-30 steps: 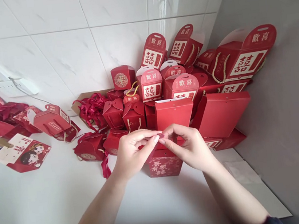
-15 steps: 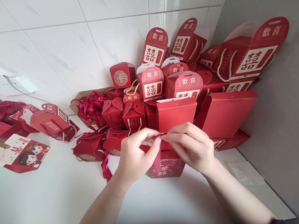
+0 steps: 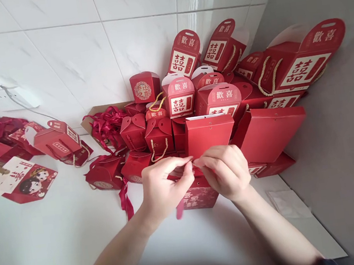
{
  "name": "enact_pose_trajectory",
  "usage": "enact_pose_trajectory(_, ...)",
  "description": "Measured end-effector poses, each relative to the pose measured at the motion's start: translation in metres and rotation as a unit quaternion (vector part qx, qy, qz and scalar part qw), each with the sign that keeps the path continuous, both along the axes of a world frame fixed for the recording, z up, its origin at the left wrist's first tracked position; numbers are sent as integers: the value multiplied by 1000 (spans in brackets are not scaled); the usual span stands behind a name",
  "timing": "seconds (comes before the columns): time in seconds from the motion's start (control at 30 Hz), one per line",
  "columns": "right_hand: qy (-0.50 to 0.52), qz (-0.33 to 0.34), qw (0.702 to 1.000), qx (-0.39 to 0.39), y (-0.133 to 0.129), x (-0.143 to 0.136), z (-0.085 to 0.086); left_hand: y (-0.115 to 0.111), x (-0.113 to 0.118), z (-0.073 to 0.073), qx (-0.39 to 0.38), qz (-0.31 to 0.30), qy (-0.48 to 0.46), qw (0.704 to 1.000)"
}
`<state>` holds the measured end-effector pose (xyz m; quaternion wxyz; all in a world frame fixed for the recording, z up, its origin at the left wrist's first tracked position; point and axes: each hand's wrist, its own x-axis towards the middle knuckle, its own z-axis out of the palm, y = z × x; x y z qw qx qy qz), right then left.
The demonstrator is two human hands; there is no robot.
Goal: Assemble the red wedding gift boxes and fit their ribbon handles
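My left hand is closed in a pinch, thumb against forefinger. From below it hangs the loose tail of a red ribbon. My right hand is closed too, its fingertips pinched right beside those of the left, over the ribbon's upper end. What exactly lies between the fingertips is mostly hidden. Just behind and beneath both hands stands a red gift box with a floral front and a small hole near its top edge. Its raised lid stands upright behind my fingers.
Another lidded red box stands to the right. Behind are several candy boxes with rope handles, stacked toward the tiled wall. A carton of red ribbons sits at left. Further left lies a box with cartoon faces near a wall socket.
Both hands have dipped slightly, and my right hand has curled more tightly. The ribbon tail has swung left and lower. The boxes stay put.
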<state>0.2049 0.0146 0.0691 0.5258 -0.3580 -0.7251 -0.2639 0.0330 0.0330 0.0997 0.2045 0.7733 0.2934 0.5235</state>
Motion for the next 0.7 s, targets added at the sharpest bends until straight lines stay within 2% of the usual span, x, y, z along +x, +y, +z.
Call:
enact_pose_trajectory(0.1,5,-34,997,76,2,-4,-8,-5,6,-3,-81,-9,-72,994)
enact_pose_trajectory(0.17,36,-14,997,68,-1,-5,-5,-4,5,-3,-104,-38,-99,989)
enact_pose_trajectory(0.23,94,61,994,-18,-6,-3,2,0,-1,0,-133,-109,-90,981)
enact_pose_trajectory(0.3,156,163,965,-132,-12,1,11,5,-10,5,-138,-181,-54,972)
enact_pose_trajectory(0.37,185,237,931,-209,-15,4,18,10,-17,10,-88,-202,-24,975)
enact_pose_trajectory(0.43,182,271,914,-240,-17,7,22,13,-21,13,-6,-186,-10,982)
enact_pose_trajectory(0.6,171,292,906,-255,-18,9,21,10,-18,14,154,-120,-5,981)
enact_pose_trajectory(0.7,170,290,908,-250,-18,10,20,7,-15,14,169,-100,-17,980)
